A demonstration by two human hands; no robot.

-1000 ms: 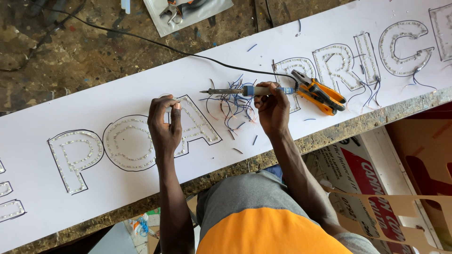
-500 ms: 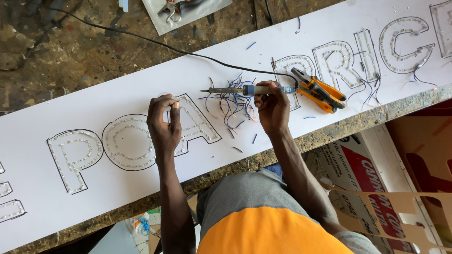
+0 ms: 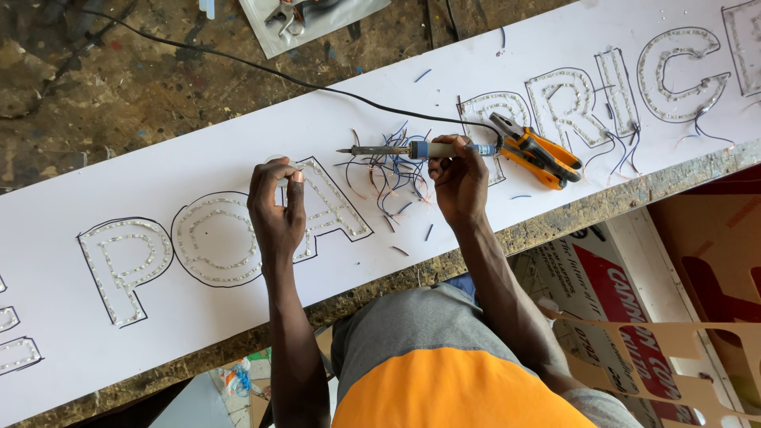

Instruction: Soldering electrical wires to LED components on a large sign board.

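Hardly moved since a moment ago: both hands in the same spots, soldering iron tip maybe a hair further left.

Long white sign board (image 3: 198, 143) lying slantwise across the rough workbench (image 3: 95, 87), reaching past both side edges. Big letter outlines along its middle, filled with rows of tiny lights (no reading them out). Looks partly done: letters at the left end and middle all filled in, but a messy bunch of loose blue wires (image 3: 388, 178) near the middle and more dangling wires by the letters toward the right end, so joining up probably left to do.

Right hand (image 3: 460, 184) closed around the blue handle of the soldering iron (image 3: 400, 149), metal tip pointing left, just above the wire bunch. Black cord running from the handle off toward the far left corner.

Left hand (image 3: 276, 208) near the pointed letter, fingers curled with fingertips pinched on something small and thin, too tiny to name.

Orange pliers (image 3: 539, 152) resting just right of the right hand, near the board's close edge.
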